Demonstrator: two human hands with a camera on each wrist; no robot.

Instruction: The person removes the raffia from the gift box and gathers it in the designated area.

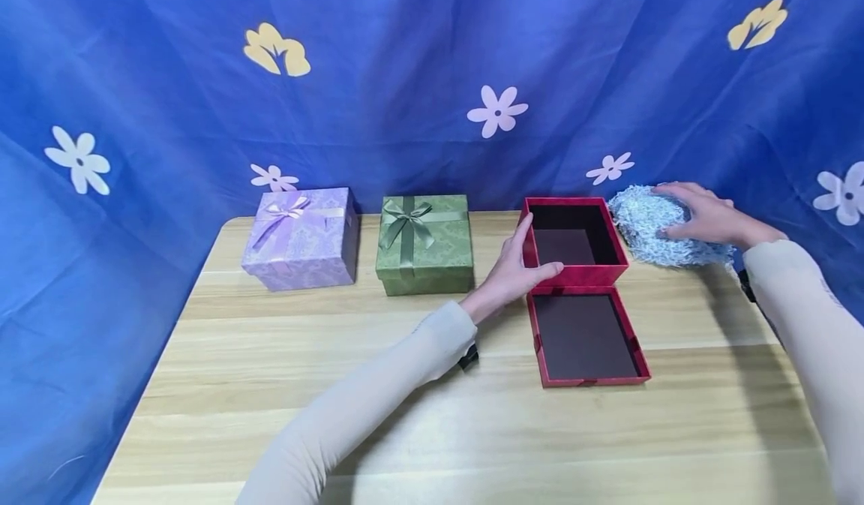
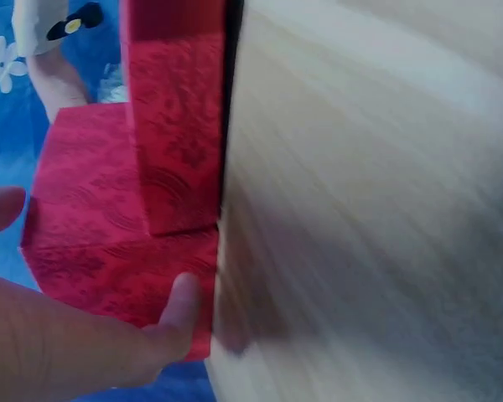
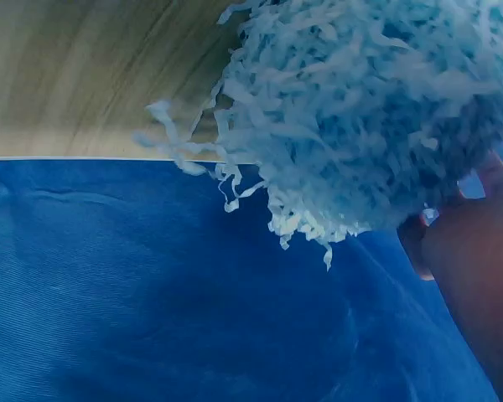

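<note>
An uncovered red gift box [image 1: 586, 275] with a dark inside stands at the back right of the table. Its red lid [image 1: 589, 338] lies inside-up against the front. My left hand [image 1: 509, 269] rests on the box's front left corner, fingers along the left side and thumb across the front. The left wrist view shows the hand's fingers spread against the patterned red wall [image 2: 84, 201]. Right of the box lies a fluffy heap of light blue shredded paper [image 1: 644, 223]. My right hand [image 1: 709, 216] grips it from above; its fingertips are partly hidden in the strands [image 3: 360, 117].
A green gift box [image 1: 425, 246] with a bow stands left of the red one. Farther left is a lilac gift box [image 1: 304, 242], also with a bow. A blue flowered cloth [image 1: 418, 55] hangs behind the wooden table [image 1: 270, 370].
</note>
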